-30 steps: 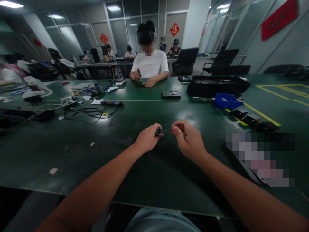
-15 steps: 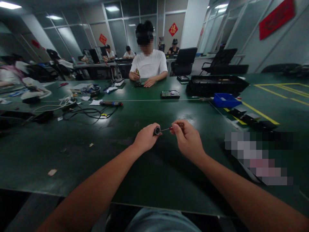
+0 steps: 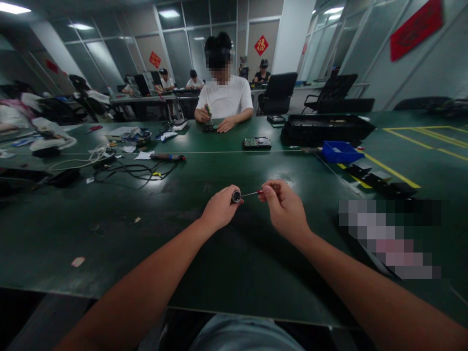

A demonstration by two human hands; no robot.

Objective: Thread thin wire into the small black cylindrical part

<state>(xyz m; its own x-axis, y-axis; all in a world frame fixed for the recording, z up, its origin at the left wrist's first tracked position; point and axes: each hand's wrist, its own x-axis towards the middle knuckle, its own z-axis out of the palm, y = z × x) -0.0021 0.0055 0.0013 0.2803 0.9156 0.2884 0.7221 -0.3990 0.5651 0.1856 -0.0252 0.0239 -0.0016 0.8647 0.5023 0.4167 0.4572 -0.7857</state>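
Observation:
My left hand point(image 3: 219, 208) is closed around a small dark cylindrical part point(image 3: 236, 196); its round, silver-rimmed end faces me and the rest is hidden by my fingers. In my right hand point(image 3: 285, 207) is a screwdriver point(image 3: 260, 192), its reddish-brown handle pinched between thumb and fingers. The thin metal shaft points left and its tip meets the side of the cylindrical part. Both hands are held just above the green table point(image 3: 234, 273), near its middle.
Across the table a person in a white shirt point(image 3: 224, 100) works with a screwdriver. A hard drive point(image 3: 257, 143) lies ahead. Rightward are a black housing point(image 3: 327, 129), a blue bin point(image 3: 340, 152) and a blurred-out object point(image 3: 387, 239). Black cables point(image 3: 139, 170) and an electric screwdriver point(image 3: 167, 157) lie left.
The view has shifted slightly. My hands keep nearly the same pose, with the screwdriver still against the cylindrical part and small finger shifts on its handle.

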